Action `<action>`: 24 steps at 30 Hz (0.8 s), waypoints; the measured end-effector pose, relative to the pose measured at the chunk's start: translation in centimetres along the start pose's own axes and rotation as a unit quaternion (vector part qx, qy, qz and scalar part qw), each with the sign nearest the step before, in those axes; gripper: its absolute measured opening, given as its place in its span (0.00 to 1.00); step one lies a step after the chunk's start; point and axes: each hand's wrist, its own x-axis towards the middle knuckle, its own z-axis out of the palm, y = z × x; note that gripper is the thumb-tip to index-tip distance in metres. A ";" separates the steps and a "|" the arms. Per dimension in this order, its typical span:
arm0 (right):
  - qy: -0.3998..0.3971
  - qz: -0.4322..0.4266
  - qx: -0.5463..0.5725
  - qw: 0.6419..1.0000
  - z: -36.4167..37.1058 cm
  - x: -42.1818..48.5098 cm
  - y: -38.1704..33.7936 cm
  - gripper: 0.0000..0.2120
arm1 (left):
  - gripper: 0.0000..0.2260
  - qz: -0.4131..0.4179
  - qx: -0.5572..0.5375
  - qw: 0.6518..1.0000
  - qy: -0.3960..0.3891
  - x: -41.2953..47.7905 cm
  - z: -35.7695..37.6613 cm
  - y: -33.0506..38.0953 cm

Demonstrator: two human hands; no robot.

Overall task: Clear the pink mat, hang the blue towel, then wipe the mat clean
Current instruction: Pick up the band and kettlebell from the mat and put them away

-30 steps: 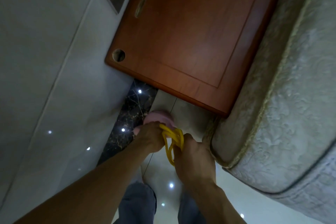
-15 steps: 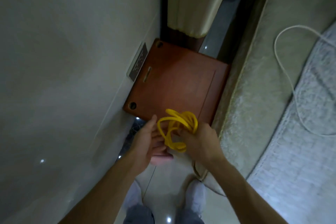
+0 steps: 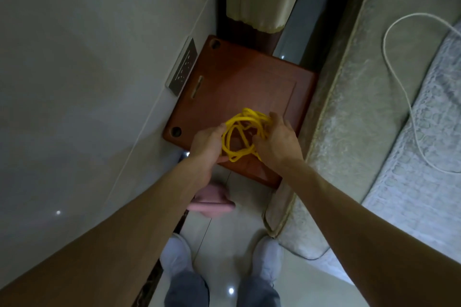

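Narrow strip of tiled floor (image 3: 224,232) between a grey wall (image 3: 87,82) and a bed (image 3: 361,119). We only get the head view, looking straight down.

Head view: we see a red-brown wooden desk (image 3: 237,82) pushed against the wall, with a socket panel (image 3: 182,67) just beside it. A curtain hem (image 3: 259,7) hangs beyond it, and a white cable (image 3: 399,70) loops over the bed cover.

Both arms reach forward over the desk's near edge. The left hand (image 3: 208,141) and right hand (image 3: 277,142) have a loose coil of yellow rope (image 3: 243,132) between them. The right fingers are hooked through the loops and the left fingers are curled on the coil's left side. We can't tell whether the coil touches the desk top or is just above it.

What we take for the pink mat (image 3: 212,200) is on the floor below the left forearm, near the desk's front corner. It looks bunched or rolled (half hidden, so this is a guess). We see no blue towel. Two pale shoes (image 3: 175,254) stand at the bottom of the view.

Handling, as we judge it:
- **Rope:** it is light and limp, and the loops will spill and snag. Pinch across the whole bundle where the strands cross, not on a single loop.
- **Mat:** it looks soft and floppy, so take it by an edge with both hands.

Clearing looks underway; hanging and wiping are not yet done.
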 end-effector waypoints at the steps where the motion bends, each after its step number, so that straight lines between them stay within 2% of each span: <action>1: 0.007 -0.013 -0.024 1.000 0.1 0.0 0.2 0.29 | 0.07 0.004 -0.001 1.000 -0.002 -0.1 0.0 0.0; 4: 0.017 -0.035 -0.059 0.997 -0.6 -0.3 0.0 0.26 | 0.05 0.020 0.023 0.999 0.011 -0.2 -0.3 0.1; 8: 0.019 -0.052 -0.101 0.993 -3.9 -1.6 -1.4 0.23 | 0.12 0.032 0.101 0.993 0.060 -1.5 -1.7 2.0; 11: -0.002 -0.065 -0.133 0.989 -8.3 -3.1 -3.4 0.18 | 0.08 0.056 0.219 0.973 0.038 -4.9 -2.4 5.3; 13: -0.007 -0.077 -0.163 0.984 -12.0 -4.7 -5.1 0.15 | 0.07 0.101 0.391 0.915 0.006 -7.9 -2.8 8.1; 15: -0.003 -0.086 -0.182 0.979 -15.9 -6.9 -6.6 0.14 | 0.08 0.152 0.546 0.824 -0.002 -11.7 -2.7 10.9; 17: 0.001 -0.103 -0.200 0.974 -19.7 -9.7 -8.0 0.13 | 0.09 0.194 0.641 0.743 0.001 -16.4 -2.2 13.5; 19: -0.005 -0.116 -0.219 0.969 -22.9 -13.0 -8.6 0.13 | 0.11 0.216 0.681 0.700 -0.007 -21.4 -1.5 15.7; 20: -0.014 -0.117 -0.226 0.967 -24.4 -14.7 -8.8 0.13 | 0.11 0.222 0.683 0.696 -0.013 -23.6 -1.1 16.8; 23: -0.049 -0.110 -0.219 0.968 -28.1 -19.5 -9.3 0.12 | 0.10 0.250 0.626 0.739 -0.008 -30.2 0.1 19.5; 24: -0.059 -0.104 -0.212 0.970 -29.3 -21.1 -9.3 0.12 | 0.10 0.272 0.611 0.743 -0.004 -32.4 0.7 20.2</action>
